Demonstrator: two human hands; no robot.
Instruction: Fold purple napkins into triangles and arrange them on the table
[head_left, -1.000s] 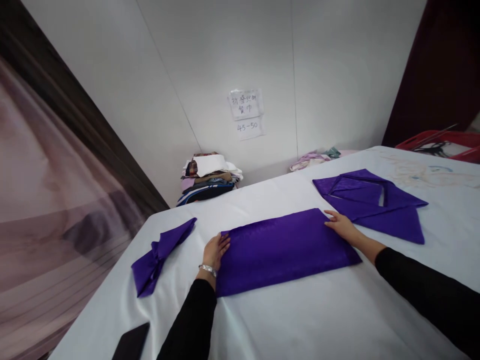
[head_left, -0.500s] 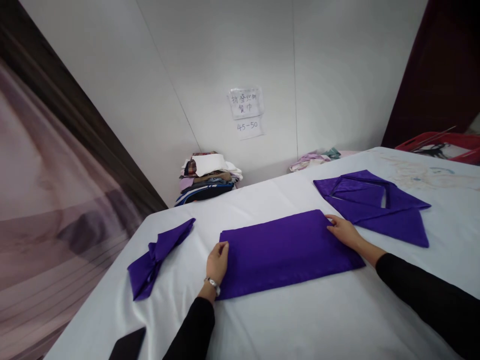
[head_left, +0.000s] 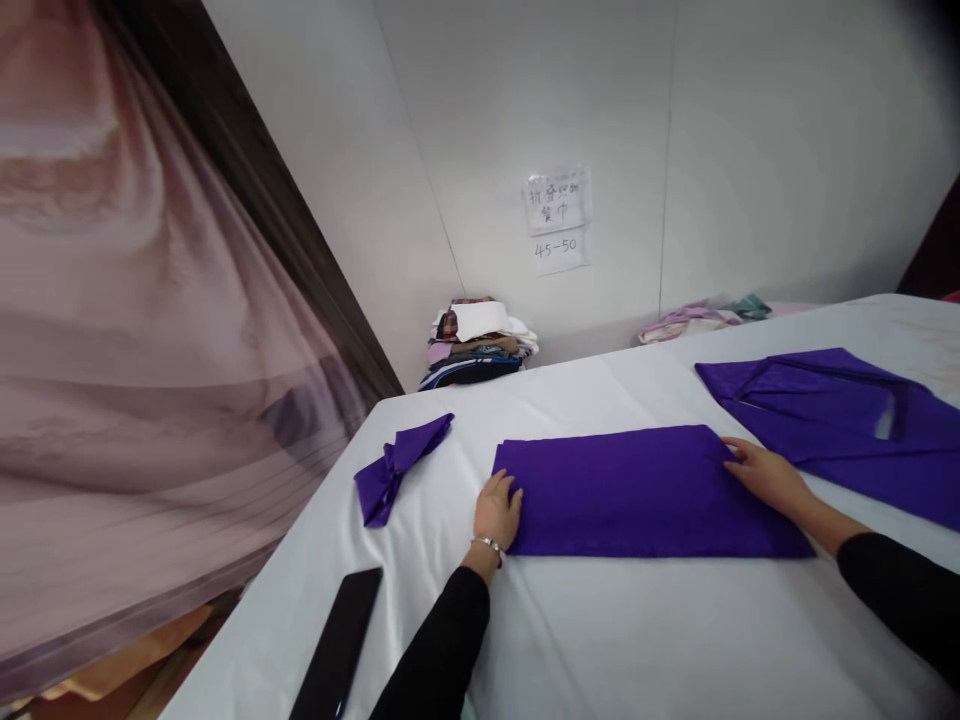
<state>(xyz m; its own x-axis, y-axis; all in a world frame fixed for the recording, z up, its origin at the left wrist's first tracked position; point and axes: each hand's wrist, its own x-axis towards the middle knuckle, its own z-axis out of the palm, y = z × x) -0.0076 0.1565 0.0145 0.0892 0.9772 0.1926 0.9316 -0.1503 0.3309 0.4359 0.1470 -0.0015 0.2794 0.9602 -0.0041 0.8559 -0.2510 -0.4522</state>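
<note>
A purple napkin [head_left: 630, 495], folded to a long rectangle, lies flat on the white tablecloth [head_left: 622, 640]. At its left edge is my left hand [head_left: 497, 512], with the fingertips closed on the border and a bracelet at the wrist. My right hand [head_left: 769, 478] grips the upper part of the right edge between thumb and fingers; part of that edge is hidden under it. To the left rests a knotted, bow-like purple cloth [head_left: 397, 465]. Beyond my right hand, a second purple cloth [head_left: 832, 410] is loosely folded, with a gap in its layers.
A black phone-like slab [head_left: 341, 640] lies at the front left. Behind the table's far edge are a pile of folded clothes [head_left: 480, 345] and some crumpled fabric [head_left: 690, 320]. Handwritten paper signs [head_left: 559, 215] are on the wall. A pink curtain [head_left: 150, 350] hangs at left.
The view has turned left, so everything appears further right. The napkin's front edge now runs more level. My left hand's fingers look a little looser at its edge.
</note>
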